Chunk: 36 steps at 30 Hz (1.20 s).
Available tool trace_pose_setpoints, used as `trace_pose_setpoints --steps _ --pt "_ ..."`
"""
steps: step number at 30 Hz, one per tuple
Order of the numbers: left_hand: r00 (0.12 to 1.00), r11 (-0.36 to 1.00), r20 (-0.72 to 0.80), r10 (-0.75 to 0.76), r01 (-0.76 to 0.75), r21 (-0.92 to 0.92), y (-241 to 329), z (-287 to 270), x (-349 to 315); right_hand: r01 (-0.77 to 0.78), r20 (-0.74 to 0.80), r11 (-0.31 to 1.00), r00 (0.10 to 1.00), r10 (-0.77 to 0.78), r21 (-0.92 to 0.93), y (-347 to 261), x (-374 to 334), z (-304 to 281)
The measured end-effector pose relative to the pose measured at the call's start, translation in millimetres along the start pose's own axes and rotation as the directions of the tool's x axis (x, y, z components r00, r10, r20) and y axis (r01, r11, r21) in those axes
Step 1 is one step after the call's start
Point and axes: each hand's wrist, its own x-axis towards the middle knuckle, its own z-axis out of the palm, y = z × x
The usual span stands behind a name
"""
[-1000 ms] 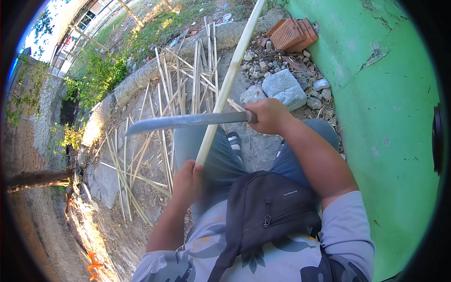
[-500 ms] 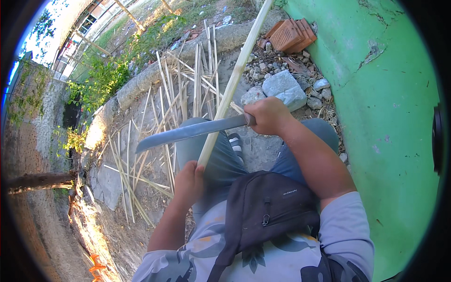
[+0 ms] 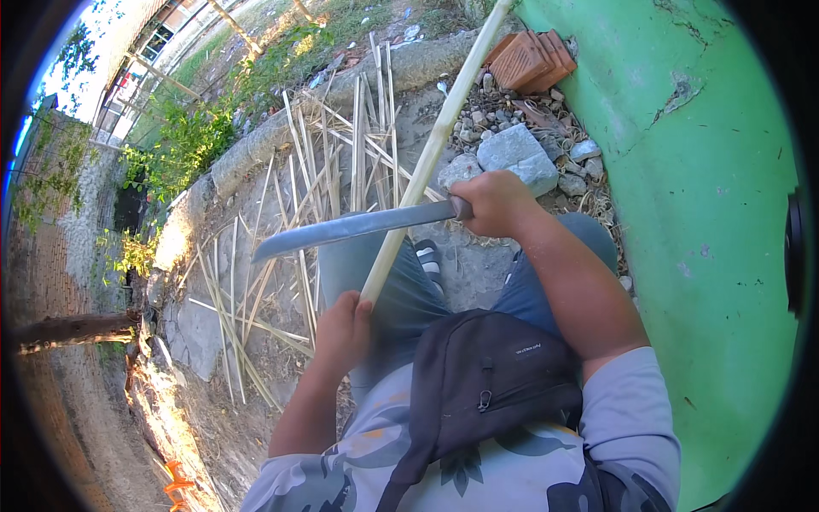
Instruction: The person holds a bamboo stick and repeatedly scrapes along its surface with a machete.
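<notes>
My left hand (image 3: 343,331) is closed round the lower end of a long pale bamboo strip (image 3: 433,145), which slants up and away to the right past the top of the view. In my right hand (image 3: 495,205) is the dark handle of a machete (image 3: 350,228). Its long grey blade points left and lies across the strip, above my left hand. Whether the edge bites into the strip I cannot tell. Both hands are over my knees, the right one farther out.
Many split bamboo strips (image 3: 358,154) lie scattered on the ground ahead and left. Beyond my right hand sit a pale stone block (image 3: 517,160), rubble and stacked clay tiles (image 3: 531,63). A green wall (image 3: 699,256) rises close on my right. A dark bag (image 3: 490,371) rests on my lap.
My right hand and the machete have shifted slightly right and up along the strip. The strip's far end has tilted a little to the right; my left hand keeps its hold.
</notes>
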Motion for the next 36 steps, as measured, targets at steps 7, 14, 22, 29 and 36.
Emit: trace_pose_setpoints --steps 7,14,22,29,36 --pt "1.0 1.0 -0.031 0.001 0.0 0.03 -9.3 7.2 -2.2 -0.172 -0.093 0.957 0.976 0.198 0.233 26.2 6.9 4.7" --pt "0.999 1.0 -0.034 -0.013 0.013 -0.003 -7.8 5.9 -1.1 -0.004 -0.104 0.999 0.995 0.01 0.052 10.1 -3.2 -2.1" --pt "0.998 0.999 0.028 -0.051 0.051 0.011 -7.5 -10.5 -13.9 -0.097 -0.226 0.982 0.965 0.132 0.159 25.7 -3.8 -12.7" --pt "0.999 1.0 -0.042 0.01 -0.009 0.005 -33.5 -12.3 -36.6 0.047 -0.248 0.997 0.968 -0.03 0.063 21.2 -5.2 -19.3" --pt "0.997 0.998 -0.07 0.016 -0.012 0.06 -40.8 -15.6 -51.6 -0.003 -0.205 0.988 0.978 0.035 0.154 25.8 -2.8 -13.9"
